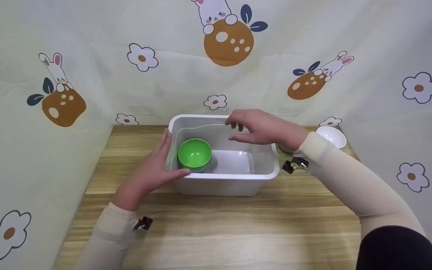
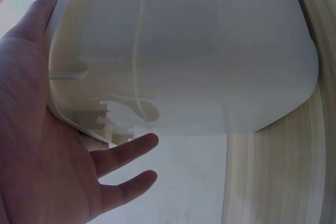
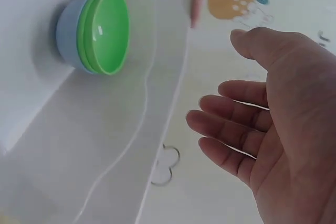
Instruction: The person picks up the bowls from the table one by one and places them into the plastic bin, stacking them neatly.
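Observation:
A light grey plastic bin stands on the wooden table. Inside, at its left end, sits a stack of nested bowls, a green bowl uppermost and a blue bowl at the bottom. My left hand rests against the bin's front left corner, thumb on the front rim and extended fingers along the outside of the left wall. Over the back right part of the bin hovers my right hand, fingers loosely bent and holding nothing. It is apart from the bowls.
A white bowl sits at the table's back right, partly behind the right forearm. Something else beside the bin is mostly hidden under that wrist. Cloth curtain printed with rabbits and flowers encloses the back and sides of the wooden table.

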Action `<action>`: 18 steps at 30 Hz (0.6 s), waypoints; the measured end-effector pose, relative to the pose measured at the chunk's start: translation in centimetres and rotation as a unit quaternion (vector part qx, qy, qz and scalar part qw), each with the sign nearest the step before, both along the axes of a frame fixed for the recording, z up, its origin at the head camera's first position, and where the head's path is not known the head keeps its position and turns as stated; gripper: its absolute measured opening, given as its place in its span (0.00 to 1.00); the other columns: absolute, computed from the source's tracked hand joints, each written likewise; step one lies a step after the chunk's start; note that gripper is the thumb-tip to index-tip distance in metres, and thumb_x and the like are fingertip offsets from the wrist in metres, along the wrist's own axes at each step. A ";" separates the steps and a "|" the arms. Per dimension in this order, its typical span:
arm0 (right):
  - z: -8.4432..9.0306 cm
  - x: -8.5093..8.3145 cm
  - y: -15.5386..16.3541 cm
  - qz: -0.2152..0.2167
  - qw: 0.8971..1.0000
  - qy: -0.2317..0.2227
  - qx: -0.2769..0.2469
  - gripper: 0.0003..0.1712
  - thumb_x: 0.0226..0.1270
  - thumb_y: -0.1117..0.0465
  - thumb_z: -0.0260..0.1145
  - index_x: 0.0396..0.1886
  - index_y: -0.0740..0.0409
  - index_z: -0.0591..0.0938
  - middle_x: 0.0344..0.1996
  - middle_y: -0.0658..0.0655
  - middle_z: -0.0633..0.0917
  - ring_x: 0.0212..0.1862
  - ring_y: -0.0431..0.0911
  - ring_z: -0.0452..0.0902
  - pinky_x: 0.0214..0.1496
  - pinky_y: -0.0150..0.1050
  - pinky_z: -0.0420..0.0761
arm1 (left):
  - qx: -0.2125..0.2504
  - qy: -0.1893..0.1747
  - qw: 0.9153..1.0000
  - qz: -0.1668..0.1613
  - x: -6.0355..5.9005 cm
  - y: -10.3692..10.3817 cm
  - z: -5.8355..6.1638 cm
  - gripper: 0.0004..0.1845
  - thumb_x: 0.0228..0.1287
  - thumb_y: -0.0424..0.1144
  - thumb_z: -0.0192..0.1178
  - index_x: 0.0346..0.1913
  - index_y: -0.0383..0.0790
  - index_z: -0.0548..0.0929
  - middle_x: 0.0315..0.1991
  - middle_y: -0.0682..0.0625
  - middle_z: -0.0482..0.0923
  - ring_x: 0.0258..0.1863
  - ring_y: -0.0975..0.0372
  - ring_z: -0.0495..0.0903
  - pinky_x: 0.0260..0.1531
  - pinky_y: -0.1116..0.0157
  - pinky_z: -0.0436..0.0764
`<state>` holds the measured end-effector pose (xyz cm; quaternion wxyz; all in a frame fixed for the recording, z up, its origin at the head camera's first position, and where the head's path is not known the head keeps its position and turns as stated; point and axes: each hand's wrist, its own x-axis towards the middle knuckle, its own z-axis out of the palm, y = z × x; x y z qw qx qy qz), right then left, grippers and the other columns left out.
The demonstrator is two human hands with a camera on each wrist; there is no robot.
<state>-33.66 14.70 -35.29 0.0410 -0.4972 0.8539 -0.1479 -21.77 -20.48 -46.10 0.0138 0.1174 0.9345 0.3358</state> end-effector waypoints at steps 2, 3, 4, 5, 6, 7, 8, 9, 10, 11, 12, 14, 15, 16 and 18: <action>0.1 0.4 1.9 -0.016 1.000 0.002 -0.024 0.22 0.80 0.50 0.73 0.65 0.57 0.85 0.51 0.55 0.88 0.50 0.49 0.86 0.55 0.49 0.88 | 0.002 0.000 1.000 0.000 0.1 -0.1 0.0 0.75 0.58 0.74 0.76 0.93 0.51 0.37 0.92 0.52 0.30 0.79 0.29 0.65 0.68 0.28 0.74; 0.0 0.6 2.8 -0.024 0.999 0.005 -0.035 0.23 0.80 0.50 0.73 0.64 0.57 0.85 0.50 0.55 0.88 0.50 0.49 0.86 0.54 0.49 0.88 | 0.003 0.001 1.000 0.001 0.1 -0.1 0.0 0.75 0.58 0.72 0.77 0.93 0.51 0.37 0.92 0.52 0.30 0.79 0.29 0.65 0.68 0.28 0.74; 0.0 0.8 3.8 -0.034 0.998 0.005 -0.043 0.22 0.80 0.50 0.74 0.64 0.57 0.85 0.50 0.55 0.88 0.50 0.49 0.86 0.53 0.49 0.87 | 0.003 0.003 1.000 0.001 0.1 -0.1 0.0 0.75 0.58 0.72 0.77 0.93 0.51 0.37 0.92 0.52 0.30 0.78 0.29 0.66 0.67 0.28 0.75; -0.1 1.0 4.8 -0.045 0.998 0.005 -0.051 0.22 0.80 0.50 0.74 0.64 0.57 0.86 0.50 0.55 0.88 0.50 0.49 0.86 0.53 0.50 0.87 | 0.003 0.003 1.000 0.002 0.1 -0.1 0.0 0.75 0.58 0.72 0.77 0.93 0.51 0.37 0.92 0.51 0.30 0.79 0.29 0.66 0.68 0.28 0.74; -0.3 1.1 5.8 -0.056 0.997 0.005 -0.059 0.22 0.80 0.50 0.74 0.63 0.58 0.85 0.50 0.55 0.88 0.50 0.49 0.85 0.53 0.50 0.87 | 0.003 0.003 1.000 0.002 0.1 -0.1 0.0 0.75 0.58 0.72 0.77 0.93 0.51 0.37 0.92 0.51 0.30 0.79 0.30 0.66 0.68 0.28 0.74; -0.5 1.3 6.7 -0.064 0.996 0.005 -0.067 0.22 0.80 0.51 0.74 0.63 0.58 0.85 0.50 0.56 0.88 0.50 0.49 0.86 0.52 0.51 0.87 | 0.004 0.003 1.000 0.002 0.1 -0.1 -0.1 0.75 0.58 0.72 0.77 0.93 0.51 0.37 0.92 0.51 0.31 0.79 0.30 0.65 0.69 0.28 0.73; -0.8 1.4 7.6 -0.074 0.995 0.005 -0.074 0.21 0.79 0.51 0.75 0.63 0.58 0.85 0.50 0.56 0.88 0.50 0.50 0.86 0.53 0.51 0.87 | 0.004 0.003 1.000 0.002 0.1 -0.2 -0.1 0.75 0.58 0.72 0.77 0.93 0.51 0.37 0.93 0.51 0.31 0.79 0.30 0.65 0.69 0.28 0.73; -1.1 1.6 8.5 -0.081 0.993 0.004 -0.082 0.21 0.79 0.53 0.75 0.62 0.58 0.86 0.50 0.57 0.88 0.50 0.50 0.86 0.53 0.52 0.88 | 0.005 0.003 1.000 0.003 0.1 -0.2 -0.2 0.75 0.58 0.72 0.77 0.93 0.51 0.37 0.93 0.50 0.31 0.80 0.30 0.64 0.70 0.28 0.72; -1.4 1.7 9.3 -0.089 0.992 0.003 -0.089 0.20 0.78 0.54 0.76 0.62 0.59 0.86 0.49 0.57 0.88 0.50 0.51 0.86 0.54 0.53 0.88 | 0.006 0.003 1.000 0.002 0.2 -0.2 -0.2 0.75 0.58 0.73 0.77 0.93 0.52 0.37 0.93 0.50 0.31 0.80 0.30 0.63 0.70 0.28 0.72; -1.8 1.8 10.1 -0.097 0.991 0.006 -0.096 0.20 0.77 0.55 0.77 0.61 0.59 0.86 0.49 0.57 0.88 0.50 0.51 0.86 0.54 0.54 0.88 | 0.006 0.002 1.000 0.003 0.2 -0.2 -0.3 0.75 0.58 0.74 0.76 0.93 0.52 0.37 0.93 0.50 0.31 0.81 0.30 0.62 0.70 0.28 0.71; -2.2 2.0 10.9 -0.105 0.989 0.009 -0.104 0.19 0.77 0.56 0.77 0.61 0.59 0.86 0.49 0.56 0.88 0.50 0.51 0.86 0.54 0.55 0.88 | 0.009 0.002 1.000 0.003 0.2 -0.2 -0.3 0.75 0.57 0.74 0.76 0.93 0.53 0.37 0.93 0.50 0.32 0.81 0.31 0.61 0.70 0.28 0.70; -3.0 2.3 12.4 -0.125 0.985 0.013 -0.120 0.18 0.76 0.58 0.78 0.60 0.58 0.87 0.49 0.55 0.88 0.49 0.51 0.86 0.55 0.55 0.87 | 0.012 0.001 1.000 0.004 0.2 -0.2 -0.3 0.76 0.56 0.77 0.75 0.93 0.54 0.36 0.93 0.51 0.32 0.82 0.31 0.60 0.71 0.27 0.70; -3.4 2.5 13.1 -0.138 0.982 0.016 -0.127 0.18 0.76 0.59 0.78 0.60 0.59 0.87 0.48 0.55 0.88 0.49 0.51 0.86 0.54 0.55 0.87 | 0.014 0.000 1.000 0.005 0.2 -0.2 -0.3 0.76 0.55 0.78 0.74 0.93 0.55 0.36 0.92 0.51 0.32 0.82 0.31 0.59 0.71 0.27 0.69; -3.9 2.6 13.9 -0.151 0.979 0.021 -0.134 0.17 0.76 0.59 0.77 0.60 0.59 0.87 0.49 0.54 0.88 0.48 0.50 0.86 0.53 0.54 0.87 | 0.016 0.000 1.000 0.005 0.1 -0.1 -0.2 0.76 0.54 0.80 0.74 0.93 0.55 0.36 0.92 0.52 0.32 0.82 0.31 0.59 0.71 0.28 0.69; -4.9 3.0 15.3 -0.181 0.972 0.026 -0.148 0.16 0.78 0.59 0.76 0.60 0.59 0.86 0.50 0.54 0.88 0.47 0.49 0.85 0.51 0.52 0.86 | 0.018 0.000 1.000 0.004 0.1 -0.1 -0.2 0.77 0.53 0.81 0.73 0.93 0.55 0.36 0.92 0.53 0.31 0.83 0.32 0.59 0.72 0.28 0.69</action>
